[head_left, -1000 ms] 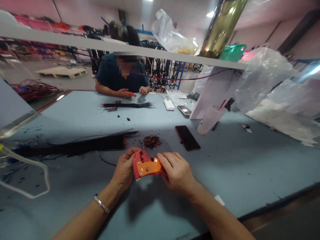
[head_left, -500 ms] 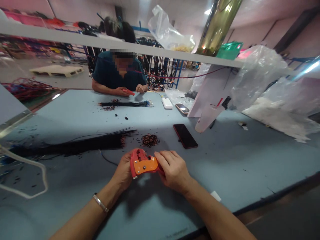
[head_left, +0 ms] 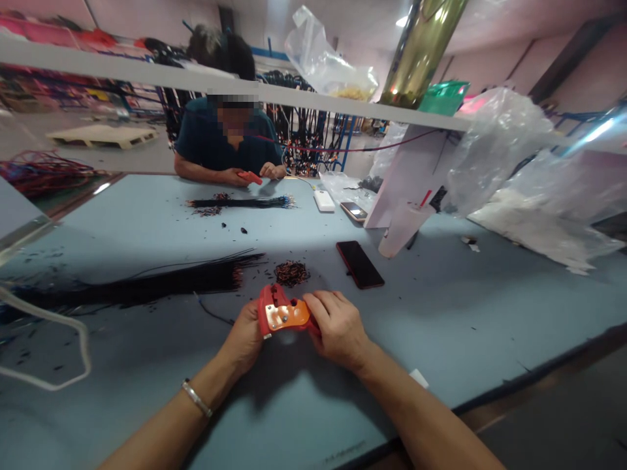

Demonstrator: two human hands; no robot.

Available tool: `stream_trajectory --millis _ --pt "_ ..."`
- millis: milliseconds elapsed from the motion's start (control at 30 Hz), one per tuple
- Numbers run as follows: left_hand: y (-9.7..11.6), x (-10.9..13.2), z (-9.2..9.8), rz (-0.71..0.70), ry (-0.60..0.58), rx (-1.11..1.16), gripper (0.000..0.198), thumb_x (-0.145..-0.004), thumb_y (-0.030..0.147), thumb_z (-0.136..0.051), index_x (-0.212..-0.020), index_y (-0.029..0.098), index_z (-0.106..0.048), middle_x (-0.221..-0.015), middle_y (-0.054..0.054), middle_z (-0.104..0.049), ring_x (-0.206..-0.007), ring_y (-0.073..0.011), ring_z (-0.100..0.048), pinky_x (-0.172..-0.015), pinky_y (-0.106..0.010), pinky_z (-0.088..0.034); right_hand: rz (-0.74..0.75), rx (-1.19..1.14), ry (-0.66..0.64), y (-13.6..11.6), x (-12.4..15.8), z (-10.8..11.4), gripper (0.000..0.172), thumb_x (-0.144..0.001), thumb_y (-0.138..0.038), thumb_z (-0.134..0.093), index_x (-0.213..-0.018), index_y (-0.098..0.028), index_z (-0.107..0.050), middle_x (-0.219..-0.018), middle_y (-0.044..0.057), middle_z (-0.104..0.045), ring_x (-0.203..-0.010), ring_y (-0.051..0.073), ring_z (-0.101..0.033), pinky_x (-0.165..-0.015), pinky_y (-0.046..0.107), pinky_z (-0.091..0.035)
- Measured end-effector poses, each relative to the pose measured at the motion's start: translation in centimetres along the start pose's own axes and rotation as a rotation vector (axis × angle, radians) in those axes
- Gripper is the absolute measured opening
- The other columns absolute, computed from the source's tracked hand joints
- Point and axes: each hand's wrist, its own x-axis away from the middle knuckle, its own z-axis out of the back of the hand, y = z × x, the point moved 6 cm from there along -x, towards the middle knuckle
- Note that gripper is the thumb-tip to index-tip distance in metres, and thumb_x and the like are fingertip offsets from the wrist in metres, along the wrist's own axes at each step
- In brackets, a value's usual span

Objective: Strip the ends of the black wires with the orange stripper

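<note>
Both my hands hold a red and orange wire stripper (head_left: pixel 281 314) just above the blue table (head_left: pixel 465 307). My left hand (head_left: pixel 246 338) grips its left end from behind, fingers curled. My right hand (head_left: pixel 337 328) is wrapped round the handles on the right. A thin dark wire (head_left: pixel 210 312) lies on the table left of the tool. A bundle of black wires (head_left: pixel 147 284) stretches across the table to the left. A small heap of stripped bits (head_left: pixel 291 273) sits just beyond the tool.
A dark phone (head_left: pixel 359 264) lies right of the heap. Across the table a person (head_left: pixel 223 140) works with a red tool (head_left: pixel 249 177) beside another wire bundle (head_left: pixel 242 203). A white device (head_left: pixel 324 200), a second phone (head_left: pixel 353 210), plastic bags (head_left: pixel 504 143) and a white cable (head_left: pixel 59 339) are around.
The stripper and both hands have shifted slightly up and away from me, and the tool has tilted so its orange plate faces more upward.
</note>
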Motion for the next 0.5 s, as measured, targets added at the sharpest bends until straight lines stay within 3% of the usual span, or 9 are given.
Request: stream_trajectory --millis 133,300,500 --pt "0.11 0.00 -0.10 -0.005 -0.005 -0.031 0.024 -0.060 0.034 -0.080 -0.069 0.014 -0.071 -0.066 -0.002 -0.068 -0.063 -0.0137 -0.056 -0.068 -0.024 -0.047 -0.016 0.025 -0.019 -0.06 -0.11 -0.23 0.035 -0.091 -0.028 -0.036 -0.109 -0.006 -0.057 -0.094 0.017 -0.062 -0.084 0.026 -0.055 -0.074 0.039 -0.042" --pt "0.11 0.06 0.04 -0.027 0.024 -0.041 0.023 -0.058 0.032 -0.081 -0.061 0.015 -0.066 -0.054 0.003 -0.058 -0.050 -0.0077 -0.041 -0.051 -0.018 -0.036 -0.037 0.082 -0.010 -0.25 -0.24 -0.23 0.031 -0.091 -0.027 -0.035 -0.098 -0.009 -0.059 -0.079 0.011 -0.061 -0.067 0.022 -0.051 -0.063 0.035 -0.039" --pt "-0.06 -0.01 -0.01 -0.035 -0.008 0.004 0.030 -0.056 0.037 -0.082 -0.057 0.014 -0.063 -0.048 0.005 -0.048 -0.049 -0.0076 -0.038 -0.051 -0.019 -0.035 -0.058 0.127 -0.005 -0.13 -0.21 -0.57 0.026 -0.091 -0.026 -0.037 -0.089 -0.012 -0.059 -0.072 0.007 -0.058 -0.061 0.020 -0.047 -0.059 0.034 -0.034"
